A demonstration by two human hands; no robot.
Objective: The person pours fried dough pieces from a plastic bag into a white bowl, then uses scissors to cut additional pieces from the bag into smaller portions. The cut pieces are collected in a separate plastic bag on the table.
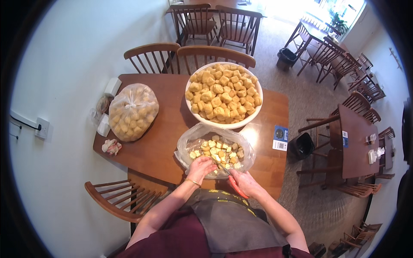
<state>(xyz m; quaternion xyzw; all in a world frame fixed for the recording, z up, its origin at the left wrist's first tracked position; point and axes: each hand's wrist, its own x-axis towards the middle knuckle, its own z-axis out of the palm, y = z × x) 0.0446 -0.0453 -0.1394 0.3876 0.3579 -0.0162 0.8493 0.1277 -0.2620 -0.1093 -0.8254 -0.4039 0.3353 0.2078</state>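
Red-handled scissors (238, 187) are gripped in my right hand (246, 183), their blades pointing up and left over an open clear plastic bag (184, 142). My left hand (202, 168) is at the blade tips above the bag's near side; whether its fingers pinch a piece is too small to tell. Inside the bag lie many cut fried tofu pieces (213, 150), several showing pale insides. Just beyond the bag, a large white basin (188, 104) is heaped with whole golden tofu puffs (226, 93). To the left, a knotted plastic bag (134, 111) holds more puffs.
The wooden table (167, 129) bears a crumpled cloth (111, 147), white tissue boxes (113, 86) and small jars (103, 104) along the wall. A blue-and-white card (280, 133) lies at the right edge. Wooden chairs (151, 48) stand around, with a black bin (301, 146) on the floor at right.
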